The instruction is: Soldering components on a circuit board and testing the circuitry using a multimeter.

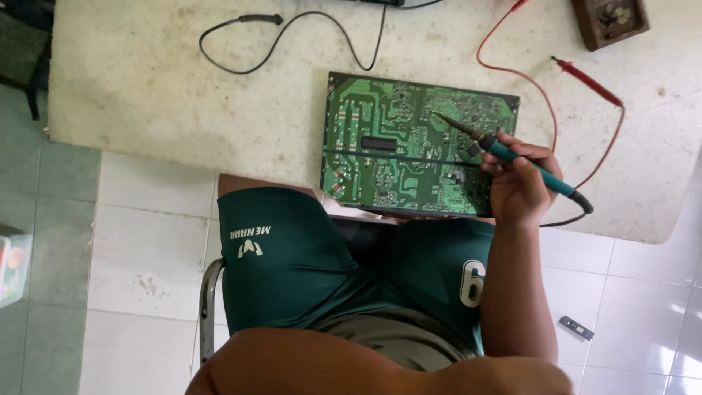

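A soldering iron with a teal handle is clamped in the grip of the person's right hand, its tip resting on the green circuit board. The board lies on a pale stained surface. Beyond the board loops a black cable; right of it trails a red probe lead. The left hand is out of view.

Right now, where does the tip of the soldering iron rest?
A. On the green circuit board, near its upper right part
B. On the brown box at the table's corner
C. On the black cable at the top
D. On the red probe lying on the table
A: the right hand holds the teal-handled soldering iron, and its dark tip reaches onto the green circuit board near the upper right part, apart from the red probe.
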